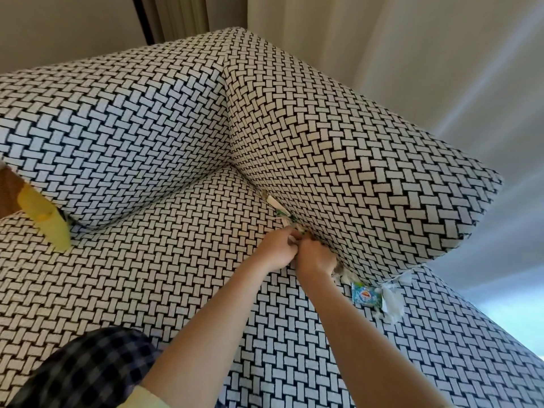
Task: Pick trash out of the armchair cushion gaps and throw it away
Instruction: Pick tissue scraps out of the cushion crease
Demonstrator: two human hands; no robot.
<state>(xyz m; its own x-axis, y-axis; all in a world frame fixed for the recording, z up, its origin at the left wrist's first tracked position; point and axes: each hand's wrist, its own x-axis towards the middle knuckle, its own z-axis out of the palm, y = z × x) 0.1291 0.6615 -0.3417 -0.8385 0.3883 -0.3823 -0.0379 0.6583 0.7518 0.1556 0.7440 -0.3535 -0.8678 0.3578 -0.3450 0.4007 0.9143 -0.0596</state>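
The armchair has a black-and-white basket-weave cover, with a seat cushion (164,269) and a right arm (353,172). Scraps of trash sit along the gap between seat and arm. A pale paper scrap (272,200) and a green-printed scrap (282,213) poke out further back. My left hand (278,248) and my right hand (315,257) meet at the gap, fingers pinched on a small white wrapper scrap (291,239) between them. Nearer the front lie a blue printed wrapper (363,295) and torn white plastic (391,298).
A yellow object (44,219) sticks out of the gap at the left, under the back cushion (117,128). Curtains (441,69) hang behind and to the right of the chair. A checked sleeve or trouser leg (88,369) shows at the bottom left.
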